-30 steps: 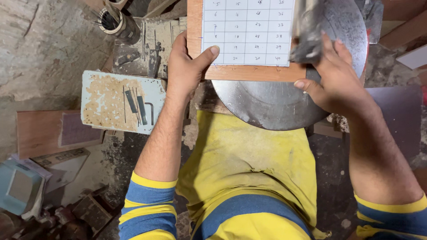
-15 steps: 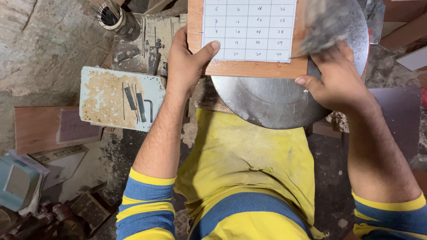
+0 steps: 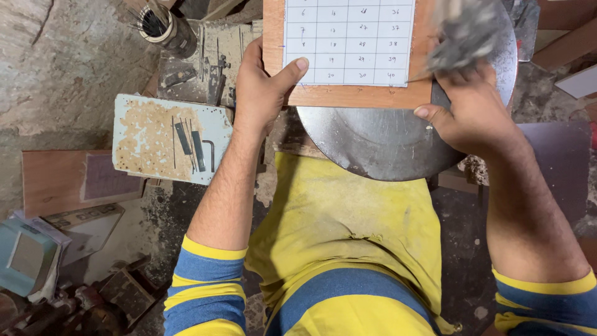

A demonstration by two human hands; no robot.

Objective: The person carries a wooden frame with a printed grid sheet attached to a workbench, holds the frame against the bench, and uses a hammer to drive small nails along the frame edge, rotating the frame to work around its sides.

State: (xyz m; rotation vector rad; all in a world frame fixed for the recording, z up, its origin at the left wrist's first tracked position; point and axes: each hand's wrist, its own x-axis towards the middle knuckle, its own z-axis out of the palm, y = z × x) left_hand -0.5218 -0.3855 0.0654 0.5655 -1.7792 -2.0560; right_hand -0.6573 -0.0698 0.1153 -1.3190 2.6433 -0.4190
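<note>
Seen from above, at far left, a pale scuffed tray (image 3: pixel 149 134) with thin metal rods and a hex key (image 3: pixel 210 154), well apart from the work. Next, left hand (image 3: pixel 264 87) clamped on the left edge of a wooden board (image 3: pixel 354 94), thumb pressed flat on the white gridded sheet (image 3: pixel 349 40) fixed to its face. Board resting across a round steel plate (image 3: pixel 373 140) above the lap in yellow cloth, long edge running left to right between both hands. At right, right hand (image 3: pixel 469 112) closed around a blurred grey tool (image 3: pixel 463 34), raised over the board's right end, just up and right of the sheet's corner. Nearer to the sheet: the left hand, already touching it; tool's kind impossible to tell through the blur.
</note>
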